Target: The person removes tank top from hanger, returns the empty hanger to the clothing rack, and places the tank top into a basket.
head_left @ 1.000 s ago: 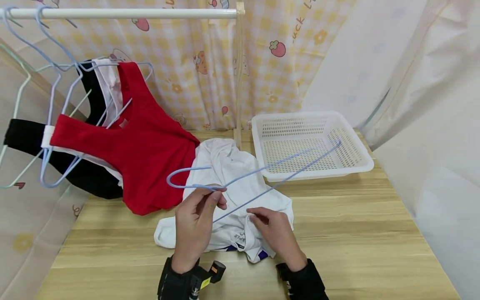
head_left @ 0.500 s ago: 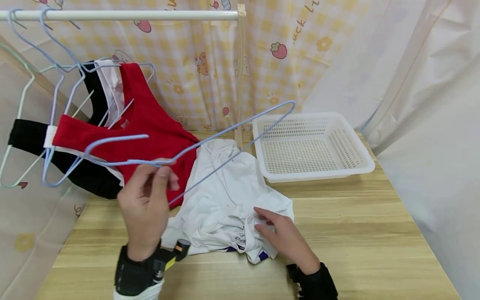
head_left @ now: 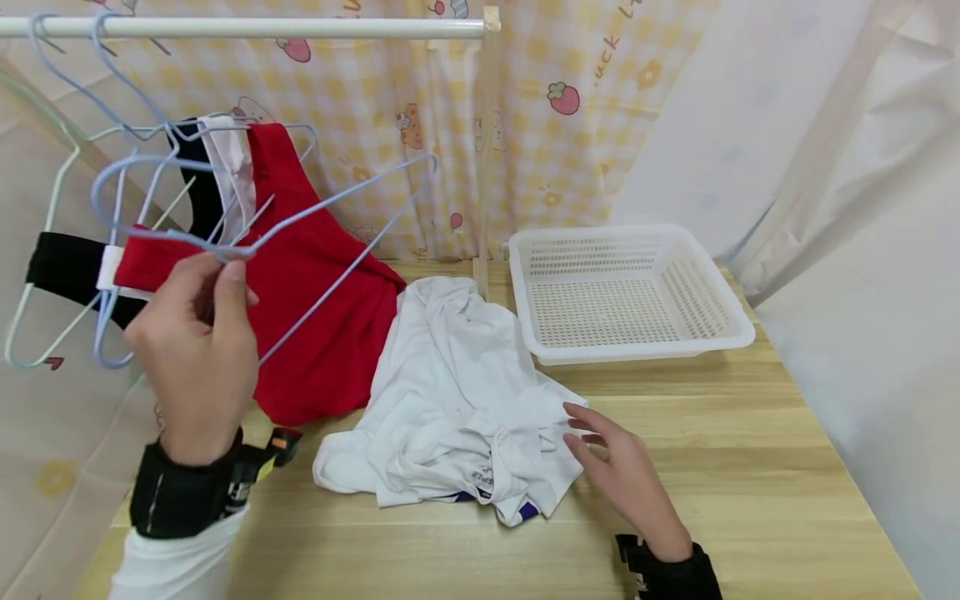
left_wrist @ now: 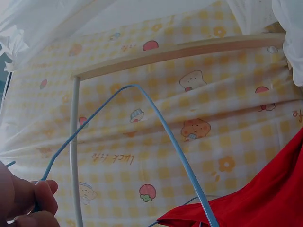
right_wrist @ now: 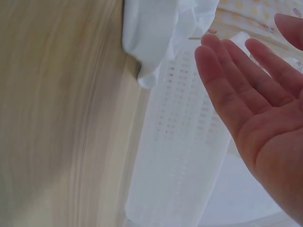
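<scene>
A blue wire hanger (head_left: 330,200) is pinched near the base of its hook by my left hand (head_left: 198,350), raised in front of the hanging red tank top (head_left: 322,292). The left wrist view shows the thumb and fingers on the hanger (left_wrist: 161,113), whose bent shoulder sticks up bare. My right hand (head_left: 618,467) hovers at the right edge of a crumpled white shirt (head_left: 465,375) with dark lettering and blue patches. Its fingers (right_wrist: 251,90) are extended and hold nothing in the right wrist view.
A white rail (head_left: 300,27) with a wooden post (head_left: 487,167) spans the upper left. Black and white garments hang behind the red one on blue and green hangers. A white perforated basket (head_left: 637,346) stands at the back right of the wooden table (head_left: 750,467).
My left hand has carried the hanger left and up, from over the white shirt to before the red top. The right hand has let go of the shirt and drawn back right.
</scene>
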Demonstrator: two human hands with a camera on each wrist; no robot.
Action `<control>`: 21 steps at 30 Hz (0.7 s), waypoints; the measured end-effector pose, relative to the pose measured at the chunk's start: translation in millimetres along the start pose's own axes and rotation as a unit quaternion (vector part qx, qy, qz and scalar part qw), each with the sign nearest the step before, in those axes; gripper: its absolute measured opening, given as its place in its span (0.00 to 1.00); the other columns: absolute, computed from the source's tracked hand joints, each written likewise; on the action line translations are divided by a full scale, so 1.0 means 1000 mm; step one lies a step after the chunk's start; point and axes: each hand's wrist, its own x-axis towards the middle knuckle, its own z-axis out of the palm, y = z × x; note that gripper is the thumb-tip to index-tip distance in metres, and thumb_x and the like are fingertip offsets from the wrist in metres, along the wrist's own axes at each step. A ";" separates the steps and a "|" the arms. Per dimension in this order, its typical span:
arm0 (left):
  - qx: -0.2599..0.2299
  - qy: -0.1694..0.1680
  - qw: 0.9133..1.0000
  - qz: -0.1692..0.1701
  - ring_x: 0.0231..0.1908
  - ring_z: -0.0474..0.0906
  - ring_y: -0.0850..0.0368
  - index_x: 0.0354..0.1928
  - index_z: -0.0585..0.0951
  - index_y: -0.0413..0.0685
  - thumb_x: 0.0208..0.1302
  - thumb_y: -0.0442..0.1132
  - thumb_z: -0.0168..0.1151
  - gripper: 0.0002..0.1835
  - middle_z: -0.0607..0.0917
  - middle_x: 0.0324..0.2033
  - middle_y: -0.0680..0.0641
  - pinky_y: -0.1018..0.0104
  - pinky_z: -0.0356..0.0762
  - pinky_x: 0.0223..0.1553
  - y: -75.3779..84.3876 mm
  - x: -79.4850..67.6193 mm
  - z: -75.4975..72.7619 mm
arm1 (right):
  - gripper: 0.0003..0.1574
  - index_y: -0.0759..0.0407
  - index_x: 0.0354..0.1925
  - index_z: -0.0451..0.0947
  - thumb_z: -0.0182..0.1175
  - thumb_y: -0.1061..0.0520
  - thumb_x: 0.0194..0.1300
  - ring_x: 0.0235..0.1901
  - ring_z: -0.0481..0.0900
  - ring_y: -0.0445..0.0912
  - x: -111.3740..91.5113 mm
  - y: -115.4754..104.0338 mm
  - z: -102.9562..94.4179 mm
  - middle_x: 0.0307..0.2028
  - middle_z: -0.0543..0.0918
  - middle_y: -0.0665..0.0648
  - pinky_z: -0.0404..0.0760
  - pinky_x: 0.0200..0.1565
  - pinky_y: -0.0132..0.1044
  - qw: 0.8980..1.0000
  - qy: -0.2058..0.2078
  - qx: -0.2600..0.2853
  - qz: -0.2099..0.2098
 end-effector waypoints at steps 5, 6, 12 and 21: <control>0.028 -0.024 0.999 0.006 0.32 0.68 0.83 0.52 0.87 0.31 0.83 0.47 0.58 0.22 0.87 0.32 0.42 0.82 0.66 0.39 -0.004 0.028 0.017 | 0.23 0.63 0.66 0.82 0.67 0.61 0.76 0.53 0.91 0.56 -0.003 0.002 -0.003 0.61 0.88 0.62 0.88 0.56 0.51 1.000 0.014 -0.001 0.005; 0.035 -0.032 0.999 0.008 0.32 0.68 0.82 0.53 0.87 0.31 0.83 0.47 0.58 0.22 0.88 0.34 0.36 0.82 0.66 0.39 -0.004 0.033 0.020 | 0.23 0.63 0.66 0.82 0.67 0.61 0.76 0.52 0.91 0.56 -0.003 0.003 -0.003 0.61 0.88 0.62 0.88 0.56 0.51 1.000 0.014 -0.001 0.005; 0.054 -0.079 0.995 0.039 0.38 0.81 0.47 0.54 0.87 0.31 0.84 0.46 0.56 0.22 0.89 0.40 0.32 0.72 0.66 0.42 0.004 0.066 0.047 | 0.23 0.63 0.65 0.82 0.67 0.60 0.76 0.52 0.91 0.57 -0.005 0.001 -0.004 0.61 0.88 0.63 0.89 0.55 0.51 1.000 0.023 -0.004 0.002; 0.062 -0.158 0.984 0.051 0.37 0.83 0.49 0.53 0.89 0.39 0.85 0.43 0.55 0.18 0.91 0.37 0.35 0.69 0.65 0.41 0.029 0.114 0.092 | 0.22 0.62 0.64 0.83 0.67 0.60 0.75 0.50 0.91 0.56 -0.011 -0.002 -0.003 0.60 0.89 0.62 0.90 0.54 0.50 1.000 0.025 -0.016 0.006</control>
